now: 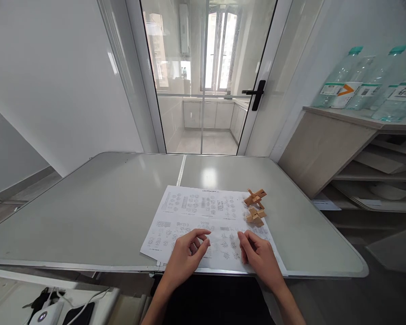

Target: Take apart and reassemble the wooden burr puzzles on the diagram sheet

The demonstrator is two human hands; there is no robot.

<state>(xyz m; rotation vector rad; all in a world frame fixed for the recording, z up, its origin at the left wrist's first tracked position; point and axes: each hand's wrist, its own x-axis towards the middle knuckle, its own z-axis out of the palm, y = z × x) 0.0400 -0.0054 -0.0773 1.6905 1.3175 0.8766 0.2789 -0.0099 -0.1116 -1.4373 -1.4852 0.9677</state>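
Note:
My left hand [188, 253] rests over the lower part of a printed paper sheet [196, 216], its fingers curled loosely with a gap between thumb and forefinger and nothing held. On the sheet's lower right, my right hand [257, 253] is closed, thumb against the bent forefinger; whatever may be inside is hidden. Beyond the right hand, two wooden interlocking-piece puzzles stand at the sheet's right edge: the nearer one [256, 216] lies just in front of the farther one [255, 197]. Neither hand touches them. Small line diagrams cover the paper.
The grey table [88, 212] has a metal-trimmed edge. A glass door [203, 122] stands behind it. At right, plastic bottles [368, 90] sit on a wooden shelf unit [328, 149]. Low at left, a white surface [6, 300] holds cables, a phone and a white device.

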